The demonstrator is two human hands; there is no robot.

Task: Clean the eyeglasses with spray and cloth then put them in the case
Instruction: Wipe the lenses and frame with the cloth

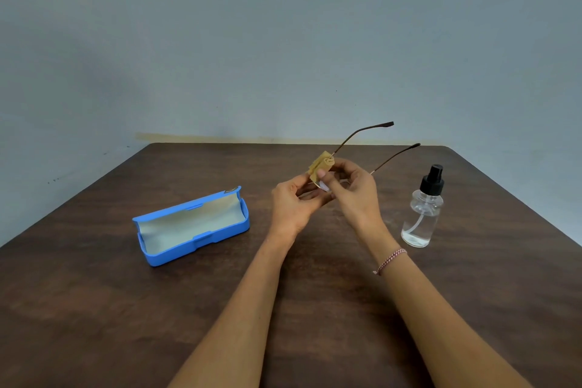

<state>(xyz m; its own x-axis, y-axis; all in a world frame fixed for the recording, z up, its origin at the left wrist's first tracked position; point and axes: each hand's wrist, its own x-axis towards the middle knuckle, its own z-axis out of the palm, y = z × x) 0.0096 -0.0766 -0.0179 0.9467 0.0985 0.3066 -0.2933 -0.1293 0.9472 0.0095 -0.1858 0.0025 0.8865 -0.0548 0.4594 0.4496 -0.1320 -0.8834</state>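
Eyeglasses (389,124), thin-rimmed with slender dark brown wire temples and clear lenses, are held in the air above the dark brown wood-grain table (94,309), with the temples unfolded and pointing away from the person. The left hand (291,203) grips the frame front from below, fingers curled round it. The right hand (357,195) pinches the small tan folded cloth (320,163) over one lens, thumb on the near face. To wipe well, keep cloth on both lens faces, rub lightly in small circles, and support the rim rather than the temples, since the thin wire probably bends easily. The cloth looks soft and matte. The blue rigid rectangular plastic case (176,253), pale-lined, lies open to the left. The clear round spray bottle (420,217) with black pump head stands upright to the right.
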